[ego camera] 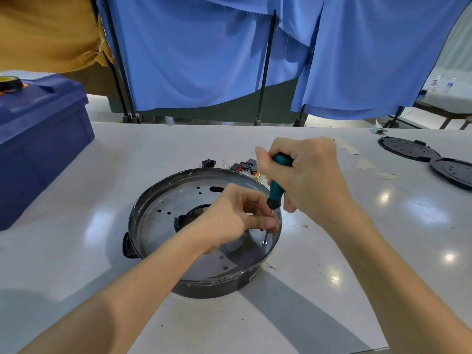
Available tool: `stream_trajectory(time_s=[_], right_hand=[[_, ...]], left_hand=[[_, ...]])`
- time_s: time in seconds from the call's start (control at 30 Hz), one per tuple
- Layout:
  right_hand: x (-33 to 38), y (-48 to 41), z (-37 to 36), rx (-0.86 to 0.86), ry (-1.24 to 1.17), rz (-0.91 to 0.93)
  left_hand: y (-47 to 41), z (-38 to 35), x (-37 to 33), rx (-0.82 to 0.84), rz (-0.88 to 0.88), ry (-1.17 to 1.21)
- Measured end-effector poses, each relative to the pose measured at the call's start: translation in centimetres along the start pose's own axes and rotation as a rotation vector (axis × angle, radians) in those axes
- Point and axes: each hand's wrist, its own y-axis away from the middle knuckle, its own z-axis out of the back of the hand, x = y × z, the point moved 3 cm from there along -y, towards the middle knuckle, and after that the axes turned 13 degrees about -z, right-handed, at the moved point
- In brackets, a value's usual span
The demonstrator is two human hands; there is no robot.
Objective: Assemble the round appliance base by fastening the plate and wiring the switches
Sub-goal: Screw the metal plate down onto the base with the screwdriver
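Item: round appliance base [204, 279], dark-walled, near centre of the white table [383, 264], metal plate [163, 221] seated inside it

Screw [264, 242]: in a hole near the plate's right rim, under the tool tip; likely being driven to fasten the plate

Screwdriver [277, 185]: teal handle, held upright over the screw

Right hand [306, 175]: fingers wrapped shut around the screwdriver handle, set to turn it

Left hand [229, 218]: thumb and fingertips pinched together on the thin shaft just above the tip, apparently steadying it on the screw head

Switches [245, 166]: small black-and-red parts, loose on the table just beyond the base's far rim, not yet wired

Also: blue storage box [38, 139], far left; two black round perforated covers [429, 159], far right

Writing: none readable on any item
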Motion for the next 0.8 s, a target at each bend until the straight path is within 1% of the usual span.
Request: stream_trajectory(time_s=[0.07, 0.13, 0.17, 0.2, 0.27, 0.3, 0.37, 0.4, 0.43, 0.47, 0.5, 0.53, 0.63, 0.67, 0.7, 0.73, 0.8], right_hand=[[0.6, 0.3, -0.8, -0.063, 0.120, -0.022], [0.7, 0.7, -1.2, -0.166, 0.355, -0.109], [0.6, 0.9, -1.2, -0.233, 0.434, -0.159], [0.4, 1.1, -1.0, -0.295, 0.452, -0.194], [0.5, 1.6, -0.7, -0.410, 0.405, -0.217], [0.7, 1.9, -0.6, -0.466, 0.371, -0.198], [1.2, 2.2, -0.7, -0.503, 0.336, -0.135], [1.2, 1.9, -0.9, -0.444, 0.321, -0.128], [1.0, 1.3, -1.2, -0.345, 0.292, -0.159], [0.4, 0.8, -1.1, -0.282, 0.239, -0.208], [-0.2, 0.4, -0.6, -0.283, 0.185, -0.249], [-0.6, -0.1, 0.4, -0.347, 0.135, -0.267], [-2.4, -1.4, 3.8, -0.640, 0.006, -0.337], [-3.4, -1.8, 4.5, -0.690, 0.001, -0.382], [-4.4, -2.2, 4.9, -0.693, 0.009, -0.432], [-5.4, -2.7, 5.0, -0.649, -0.002, -0.464], [-7.0, -3.5, 4.5, -0.449, -0.128, -0.484]], left_hand=[[0.1, 0.1, -0.1, -0.021, -0.009, -0.017], [0.1, -0.1, -0.2, -0.017, -0.015, -0.035], [0.1, -0.2, -0.2, -0.006, -0.017, -0.045], [0.0, -0.3, -0.3, 0.009, -0.018, -0.049], [0.0, -0.4, -0.5, 0.028, -0.014, -0.054], [0.0, -0.4, -0.6, 0.028, -0.013, -0.057], [0.1, -0.3, -0.7, 0.012, -0.011, -0.075], [0.2, -0.2, -0.7, 0.009, -0.008, -0.084], [0.3, -0.1, -0.8, 0.012, -0.006, -0.091], [0.4, -0.1, -0.8, 0.023, -0.005, -0.098], [0.4, -0.2, -0.9, 0.034, 0.003, -0.118], [0.4, -0.2, -0.9, 0.043, 0.022, -0.155], [0.2, -0.1, -0.5, 0.078, 0.142, -0.323], [0.0, -0.2, -0.4, 0.099, 0.172, -0.369], [-0.1, -0.3, -0.3, 0.118, 0.185, -0.406], [-0.4, -0.4, -0.2, 0.130, 0.191, -0.436], [-0.8, -0.5, -0.1, 0.150, 0.196, -0.485]])
